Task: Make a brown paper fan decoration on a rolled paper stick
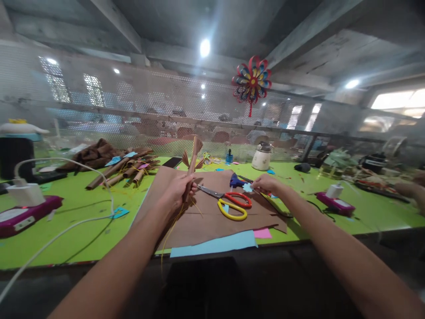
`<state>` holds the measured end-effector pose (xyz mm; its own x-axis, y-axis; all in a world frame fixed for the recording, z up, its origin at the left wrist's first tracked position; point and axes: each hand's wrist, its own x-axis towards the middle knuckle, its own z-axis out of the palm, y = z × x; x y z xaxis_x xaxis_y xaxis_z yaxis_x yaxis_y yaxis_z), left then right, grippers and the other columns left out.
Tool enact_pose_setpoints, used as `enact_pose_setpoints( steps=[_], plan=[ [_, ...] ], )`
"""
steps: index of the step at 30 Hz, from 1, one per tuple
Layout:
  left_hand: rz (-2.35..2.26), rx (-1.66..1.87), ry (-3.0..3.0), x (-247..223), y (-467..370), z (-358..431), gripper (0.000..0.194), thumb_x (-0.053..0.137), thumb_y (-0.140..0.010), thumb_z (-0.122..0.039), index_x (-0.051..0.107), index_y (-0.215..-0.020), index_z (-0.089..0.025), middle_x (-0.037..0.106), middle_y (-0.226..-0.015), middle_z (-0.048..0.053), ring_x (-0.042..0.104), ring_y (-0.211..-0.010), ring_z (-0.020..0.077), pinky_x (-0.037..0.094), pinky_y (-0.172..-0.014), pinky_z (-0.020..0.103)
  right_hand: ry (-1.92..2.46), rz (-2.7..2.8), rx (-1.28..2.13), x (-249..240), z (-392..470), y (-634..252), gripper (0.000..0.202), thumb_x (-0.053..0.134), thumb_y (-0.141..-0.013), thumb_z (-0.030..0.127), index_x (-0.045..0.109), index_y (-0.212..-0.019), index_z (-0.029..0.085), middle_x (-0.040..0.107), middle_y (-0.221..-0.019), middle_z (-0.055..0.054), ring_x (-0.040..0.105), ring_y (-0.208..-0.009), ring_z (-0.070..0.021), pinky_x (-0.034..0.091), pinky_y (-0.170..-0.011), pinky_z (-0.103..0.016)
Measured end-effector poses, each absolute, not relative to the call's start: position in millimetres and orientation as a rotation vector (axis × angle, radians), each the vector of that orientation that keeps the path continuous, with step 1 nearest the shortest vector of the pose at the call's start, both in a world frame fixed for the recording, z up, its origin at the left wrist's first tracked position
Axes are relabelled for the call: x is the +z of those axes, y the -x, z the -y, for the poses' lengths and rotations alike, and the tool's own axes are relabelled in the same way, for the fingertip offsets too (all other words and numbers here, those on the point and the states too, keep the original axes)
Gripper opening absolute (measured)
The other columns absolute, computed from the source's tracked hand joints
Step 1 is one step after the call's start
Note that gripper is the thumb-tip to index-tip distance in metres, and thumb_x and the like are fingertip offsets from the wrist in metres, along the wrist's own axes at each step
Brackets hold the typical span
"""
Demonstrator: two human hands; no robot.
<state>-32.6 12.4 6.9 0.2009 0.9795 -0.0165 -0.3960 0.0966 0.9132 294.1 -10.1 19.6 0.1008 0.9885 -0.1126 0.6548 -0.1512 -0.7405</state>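
Note:
My left hand (182,189) is closed round a rolled brown paper stick (191,166) with pleated fan-like pieces at its top. Yellow string hangs below that hand. Between finger and thumb, my right hand (264,184) pinches a small light-blue paper flower (247,187). Just left of the flower is the dark blue end of a glue gun (236,180). Scissors with one red and one yellow handle (234,206) lie between my hands on brown paper (199,226), their blades pointing toward my left hand.
Brown rolls (114,175) with yellow string lie at the left. Purple power strips (29,217) stand on both sides, with a white cable crossing the left. A white flask (261,157) stands behind my right hand. Another person's hand (407,190) shows at the far right.

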Motion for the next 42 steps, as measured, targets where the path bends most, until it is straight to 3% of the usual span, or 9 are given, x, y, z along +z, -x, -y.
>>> enact_pose_setpoints(
  steps=[7,14,27,31,35,42],
  plan=[
    [-0.894,1.289,-0.914,23,36,-2,0.007,0.056,-0.085,-0.017,0.054,-0.078,-0.015,0.052,-0.052,-0.003,0.046,-0.038,0.0052,0.035,-0.037,0.013,1.672,1.609,0.787,31,-2,-252,0.017,0.065,-0.069,0.024,0.058,-0.057,0.014,0.054,-0.048,0.001,0.041,-0.041,-0.0066,0.033,-0.042,-0.019],
    [-0.831,1.318,-0.945,22,38,-5,0.01,0.058,-0.084,-0.017,0.055,-0.076,-0.015,0.055,-0.053,0.0,0.05,-0.042,0.0067,0.035,-0.039,0.014,1.907,1.343,0.551,32,-13,-298,0.024,0.056,-0.07,0.01,0.047,-0.049,0.016,0.039,-0.037,0.003,0.034,-0.039,-0.0069,0.029,-0.04,-0.02],
    [-0.841,1.234,-0.983,10,32,-2,0.012,0.057,-0.084,-0.017,0.055,-0.072,-0.016,0.055,-0.052,0.001,0.049,-0.043,0.0064,0.034,-0.04,0.017,1.517,1.691,0.96,22,7,-239,0.021,0.062,-0.073,0.031,0.06,-0.061,0.014,0.053,-0.05,0.001,0.04,-0.042,-0.0065,0.03,-0.042,-0.02],
    [-0.785,1.21,-0.981,12,31,-2,0.013,0.055,-0.087,-0.018,0.057,-0.074,-0.014,0.061,-0.062,0.004,0.057,-0.051,0.0095,0.042,-0.045,0.018,1.288,1.898,1.003,33,12,-184,0.025,0.063,-0.073,0.028,0.057,-0.054,0.014,0.053,-0.047,0.002,0.043,-0.043,-0.0065,0.033,-0.046,-0.019],
    [-0.714,1.241,-0.982,16,37,-5,0.011,0.057,-0.086,-0.017,0.058,-0.077,-0.013,0.064,-0.068,0.004,0.061,-0.055,0.011,0.051,-0.053,0.022,1.389,1.755,0.973,36,3,-144,0.024,0.063,-0.071,0.017,0.054,-0.05,0.014,0.048,-0.039,0.004,0.04,-0.037,-0.0057,0.031,-0.041,-0.019],
    [-0.634,1.221,-1.0,16,40,-9,0.012,0.06,-0.086,-0.022,0.063,-0.08,-0.012,0.068,-0.074,0.007,0.064,-0.059,0.0135,0.055,-0.057,0.026,1.382,1.584,0.902,18,-22,-123,0.022,0.057,-0.076,0.017,0.054,-0.054,0.015,0.047,-0.04,0.004,0.038,-0.036,-0.0054,0.03,-0.039,-0.018]
  ],
)
